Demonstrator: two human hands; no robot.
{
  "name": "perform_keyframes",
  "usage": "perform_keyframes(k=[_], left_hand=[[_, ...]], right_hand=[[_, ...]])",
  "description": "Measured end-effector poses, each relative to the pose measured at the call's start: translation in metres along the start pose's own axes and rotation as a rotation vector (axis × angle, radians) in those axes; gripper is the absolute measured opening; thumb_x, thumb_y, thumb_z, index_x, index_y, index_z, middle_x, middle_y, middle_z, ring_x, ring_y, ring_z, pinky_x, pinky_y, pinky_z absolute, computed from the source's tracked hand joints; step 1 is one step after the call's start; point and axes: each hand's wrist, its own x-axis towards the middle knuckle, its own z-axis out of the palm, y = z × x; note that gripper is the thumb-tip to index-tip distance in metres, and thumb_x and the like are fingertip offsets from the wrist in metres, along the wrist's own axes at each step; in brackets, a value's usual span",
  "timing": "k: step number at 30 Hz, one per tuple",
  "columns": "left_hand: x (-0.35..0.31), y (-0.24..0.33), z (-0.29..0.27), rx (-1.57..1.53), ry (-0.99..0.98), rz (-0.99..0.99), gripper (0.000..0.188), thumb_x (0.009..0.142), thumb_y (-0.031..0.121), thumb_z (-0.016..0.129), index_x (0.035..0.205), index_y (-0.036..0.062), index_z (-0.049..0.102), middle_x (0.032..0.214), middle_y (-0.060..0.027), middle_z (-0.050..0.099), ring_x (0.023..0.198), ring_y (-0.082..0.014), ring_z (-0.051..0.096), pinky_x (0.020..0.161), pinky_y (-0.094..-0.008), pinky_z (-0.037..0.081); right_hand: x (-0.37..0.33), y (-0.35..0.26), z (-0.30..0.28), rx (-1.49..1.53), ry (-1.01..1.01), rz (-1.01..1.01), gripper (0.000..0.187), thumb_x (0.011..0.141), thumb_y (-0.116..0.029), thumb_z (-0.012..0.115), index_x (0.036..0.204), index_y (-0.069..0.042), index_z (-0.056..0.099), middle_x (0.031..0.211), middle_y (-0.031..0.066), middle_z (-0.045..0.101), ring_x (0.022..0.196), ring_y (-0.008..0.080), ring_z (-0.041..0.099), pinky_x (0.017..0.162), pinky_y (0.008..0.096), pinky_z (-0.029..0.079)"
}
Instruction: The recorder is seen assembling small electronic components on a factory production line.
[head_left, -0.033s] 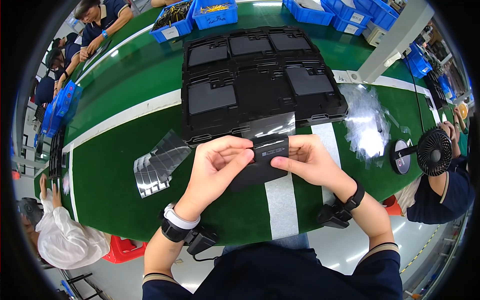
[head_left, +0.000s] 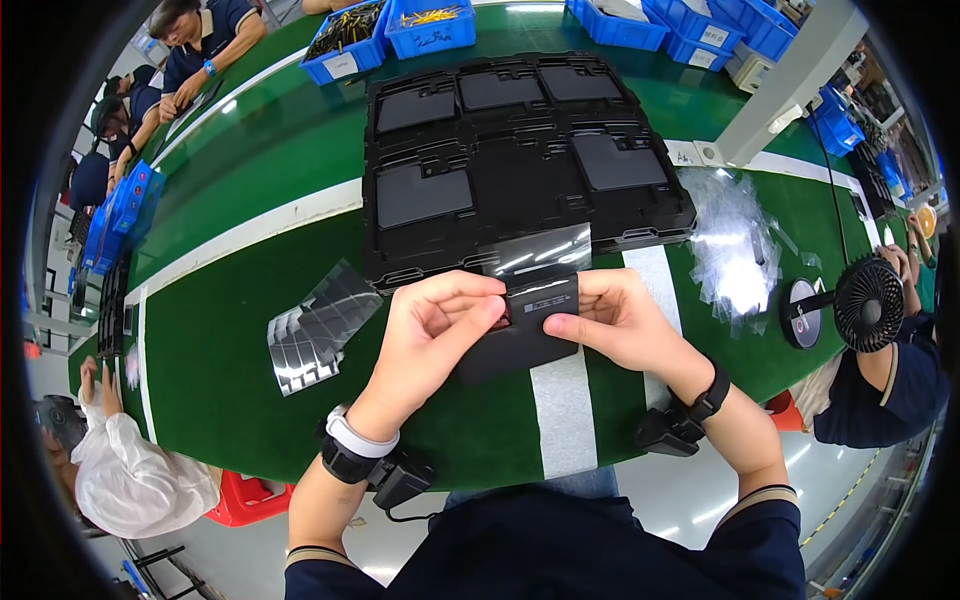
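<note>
Between my hands, just in front of the tray, is a flat black panel [head_left: 525, 348] with small pale print on its upper part. My left hand [head_left: 430, 335] pinches the panel's upper left side, and a small dark red spot shows by the thumb tip. On the right side my right hand [head_left: 625, 322] grips it, thumb on the face and fingers behind. A clear film [head_left: 545, 254] stands out beyond the panel's far edge; whether it is stuck to the panel I cannot tell. Behind lies a black moulded tray [head_left: 520, 185] holding several dark grey panels [head_left: 425, 193].
A sheet of clear film pieces [head_left: 325, 325] lies left of my hands. To the right are a heap of clear film scraps [head_left: 735, 250] and a small black fan [head_left: 868, 303]. Blue bins [head_left: 430, 35] line the far side; a grey post [head_left: 790, 90] rises at right. Co-workers sit around.
My left thumb has shifted slightly, showing a little more of the red spot beside it. The panel's near edge sits marginally lower. Both hands keep their hold.
</note>
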Motion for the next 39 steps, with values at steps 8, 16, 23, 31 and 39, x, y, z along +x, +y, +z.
perform_keyframes(k=[8, 16, 23, 31, 39], left_hand=[[-0.004, 0.011, -0.003, -0.131, -0.078, -0.133, 0.016, 0.087, 0.012, 0.063, 0.098, 0.0001, 0.064, 0.09, -0.0095, 0.068, 0.08, -0.0153, 0.066, 0.073, -0.0253, 0.051], [0.002, 0.01, -0.003, -0.037, -0.021, -0.102, 0.018, 0.088, 0.012, 0.061, 0.1, -0.0011, 0.063, 0.092, -0.0122, 0.068, 0.082, -0.0172, 0.066, 0.074, -0.0255, 0.051], [0.002, 0.005, -0.005, -0.072, -0.011, -0.082, 0.017, 0.088, 0.008, 0.061, 0.101, -0.002, 0.064, 0.091, -0.0096, 0.067, 0.084, -0.013, 0.065, 0.078, -0.0254, 0.053], [0.002, 0.003, -0.004, -0.054, -0.015, -0.046, 0.017, 0.088, 0.007, 0.061, 0.102, -0.0022, 0.063, 0.092, -0.0094, 0.067, 0.087, -0.0129, 0.064, 0.081, -0.0259, 0.053], [0.002, 0.003, -0.004, -0.042, -0.016, -0.032, 0.017, 0.088, 0.007, 0.061, 0.101, -0.0023, 0.063, 0.093, -0.0093, 0.067, 0.088, -0.013, 0.064, 0.082, -0.0261, 0.052]], right_hand=[[-0.002, 0.001, -0.003, 0.24, -0.182, -0.082, 0.026, 0.084, 0.001, 0.063, 0.109, 0.003, 0.062, 0.101, 0.0085, 0.067, 0.092, 0.0097, 0.06, 0.084, 0.0253, 0.048], [-0.001, 0.002, -0.003, 0.202, -0.097, -0.071, 0.023, 0.086, 0.0, 0.06, 0.109, 0.004, 0.061, 0.101, 0.0097, 0.066, 0.094, 0.0119, 0.061, 0.084, 0.0262, 0.048], [0.002, 0.002, 0.004, 0.099, 0.025, -0.02, 0.02, 0.088, -0.004, 0.059, 0.107, 0.005, 0.061, 0.099, 0.0062, 0.065, 0.091, 0.0096, 0.06, 0.081, 0.0243, 0.049], [0.003, 0.004, 0.006, 0.083, 0.066, -0.027, 0.019, 0.089, -0.005, 0.059, 0.105, 0.004, 0.061, 0.096, 0.0043, 0.065, 0.088, 0.0078, 0.06, 0.08, 0.0231, 0.048], [0.003, 0.003, 0.006, 0.064, 0.083, -0.011, 0.018, 0.089, -0.007, 0.06, 0.104, 0.004, 0.062, 0.094, 0.0029, 0.065, 0.085, 0.0061, 0.059, 0.077, 0.0221, 0.048]])
